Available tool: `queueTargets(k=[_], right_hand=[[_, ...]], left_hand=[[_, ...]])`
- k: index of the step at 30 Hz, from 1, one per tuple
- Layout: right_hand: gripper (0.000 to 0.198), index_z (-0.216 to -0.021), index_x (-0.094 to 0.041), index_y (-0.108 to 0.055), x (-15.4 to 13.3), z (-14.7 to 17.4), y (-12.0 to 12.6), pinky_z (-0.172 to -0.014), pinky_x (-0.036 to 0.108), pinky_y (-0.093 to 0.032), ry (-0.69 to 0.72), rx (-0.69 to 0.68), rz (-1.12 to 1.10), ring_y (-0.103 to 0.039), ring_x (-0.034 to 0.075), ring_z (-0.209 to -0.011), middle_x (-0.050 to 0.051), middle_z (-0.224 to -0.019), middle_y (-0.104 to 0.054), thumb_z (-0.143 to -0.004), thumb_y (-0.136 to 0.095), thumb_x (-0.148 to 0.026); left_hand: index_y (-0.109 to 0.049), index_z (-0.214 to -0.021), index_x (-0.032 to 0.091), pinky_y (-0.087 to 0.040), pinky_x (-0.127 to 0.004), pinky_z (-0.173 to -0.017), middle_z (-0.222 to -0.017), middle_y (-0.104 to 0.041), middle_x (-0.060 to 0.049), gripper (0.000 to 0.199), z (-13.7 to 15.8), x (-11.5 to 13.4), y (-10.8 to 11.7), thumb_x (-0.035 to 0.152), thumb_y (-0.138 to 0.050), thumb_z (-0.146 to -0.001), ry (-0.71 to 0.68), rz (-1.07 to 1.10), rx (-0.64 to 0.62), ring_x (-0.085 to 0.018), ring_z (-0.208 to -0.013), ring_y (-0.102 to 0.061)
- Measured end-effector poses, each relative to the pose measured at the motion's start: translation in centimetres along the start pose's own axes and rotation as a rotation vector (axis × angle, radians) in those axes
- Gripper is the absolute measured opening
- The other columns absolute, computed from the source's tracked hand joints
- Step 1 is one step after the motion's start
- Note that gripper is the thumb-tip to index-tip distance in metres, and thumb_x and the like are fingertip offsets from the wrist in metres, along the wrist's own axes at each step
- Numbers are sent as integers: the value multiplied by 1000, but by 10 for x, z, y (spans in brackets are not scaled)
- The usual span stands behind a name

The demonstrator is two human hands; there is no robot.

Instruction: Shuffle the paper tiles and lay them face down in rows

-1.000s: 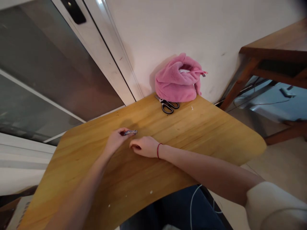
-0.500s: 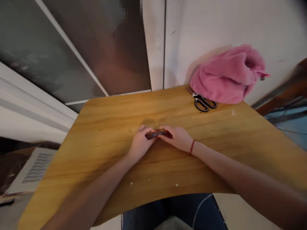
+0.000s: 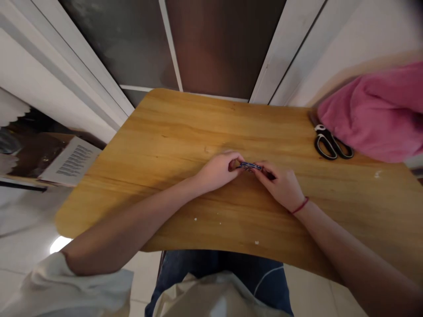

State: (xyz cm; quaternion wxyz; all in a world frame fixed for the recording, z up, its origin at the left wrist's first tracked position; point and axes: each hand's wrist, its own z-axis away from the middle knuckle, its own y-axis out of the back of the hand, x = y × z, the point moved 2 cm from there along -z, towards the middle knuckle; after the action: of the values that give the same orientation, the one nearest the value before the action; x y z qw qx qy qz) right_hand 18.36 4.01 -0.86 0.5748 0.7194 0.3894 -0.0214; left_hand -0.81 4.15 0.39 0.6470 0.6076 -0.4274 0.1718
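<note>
Between my two hands is a small, flat blue-and-white patterned piece [image 3: 250, 166], held just above the wooden table; its kind is too small to make out. My left hand [image 3: 222, 169] pinches its left end, thumb and fingers closed. At the right end, my right hand [image 3: 276, 179] grips it between thumb and fingertips, a red string bracelet [image 3: 300, 206] round that wrist. Part of the piece is hidden by my fingers.
Black-handled scissors [image 3: 331, 144] lie at the back right, blades partly beside a pink plush cloth [image 3: 366, 114]. Tiny white crumbs [image 3: 257, 242] dot the near part of the table [image 3: 185, 132]. A printed cardboard box [image 3: 74, 160] stands left, below the tabletop.
My view has swung left, so the table, scissors and cloth appear further right. Both hands keep hold of the flat piece, and more of its blue-and-white pattern shows.
</note>
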Motion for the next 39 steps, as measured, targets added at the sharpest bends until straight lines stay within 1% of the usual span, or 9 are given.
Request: queueTargets(k=[3,9,13,17,20,24,29,33,39], right_hand=[[29,-98,-16,-68,-2,0,1,-52,24,-34,-7,-44,72,-51,10,-52,1,-66,-62,-91,-50,-38],[27,-108,-19,-64,-5,-2,0,-55,24,-33,-58,-180,90,-54,11,-58,1,-74,-65,-91,-50,-34],[28,-107,-19,-64,-6,-3,-1,-53,23,-31,-79,-184,77,-52,10,-56,1,-72,-63,-91,-50,-37],[27,-108,-20,-64,-5,-3,-2,-52,23,-30,-91,-193,54,-51,9,-55,-1,-71,-63,-91,-52,-38],[27,-109,-20,-64,-4,-2,-2,-54,23,-30,-95,-181,42,-53,10,-58,-1,-73,-64,-90,-53,-37],[27,-109,-20,-64,-5,-2,-1,-55,23,-31,-92,-167,24,-54,10,-60,-1,-75,-65,-90,-55,-38],[26,-107,-19,-64,-8,-2,-3,-56,23,-30,-89,-207,-10,-53,10,-60,0,-76,-65,-89,-56,-36],[28,-105,-19,-64,-9,-4,0,-56,23,-32,-118,-195,-96,-53,10,-61,1,-79,-67,-93,-50,-38],[27,-100,-19,-66,-9,-5,0,-58,24,-32,-131,-182,-98,-55,11,-65,2,-82,-67,-95,-45,-34]], left_hand=[[-61,-88,20,-34,-23,-57,-70,-47,4,8,-1,-2,-1,23,-61,-81,-19,-21,14,-10,-63,-45],[-60,-97,23,-35,-24,-56,-71,-58,3,15,4,-1,-4,24,-57,-83,48,-167,-91,-11,-61,-51],[-59,-99,24,-36,-24,-56,-77,-63,2,17,6,0,-6,27,-58,-83,67,-250,-97,-12,-64,-55],[-58,-102,23,-37,-23,-56,-75,-62,3,19,6,-2,-6,30,-58,-84,57,-183,-80,-11,-63,-54],[-59,-98,22,-38,-23,-57,-72,-61,3,16,5,-5,-5,32,-57,-86,40,-138,-60,-11,-62,-52],[-59,-98,22,-36,-23,-56,-73,-61,4,16,5,-5,-5,32,-58,-85,38,-177,-63,-10,-60,-51],[-59,-98,23,-37,-23,-57,-73,-61,4,17,8,-5,-6,35,-58,-86,28,-202,-77,-10,-61,-52],[-59,-100,24,-37,-22,-57,-74,-62,4,19,8,-6,-7,35,-58,-86,20,-207,-75,-10,-61,-53],[-59,-101,24,-37,-22,-57,-77,-63,3,18,9,-4,-7,34,-57,-86,20,-258,-73,-11,-63,-53]])
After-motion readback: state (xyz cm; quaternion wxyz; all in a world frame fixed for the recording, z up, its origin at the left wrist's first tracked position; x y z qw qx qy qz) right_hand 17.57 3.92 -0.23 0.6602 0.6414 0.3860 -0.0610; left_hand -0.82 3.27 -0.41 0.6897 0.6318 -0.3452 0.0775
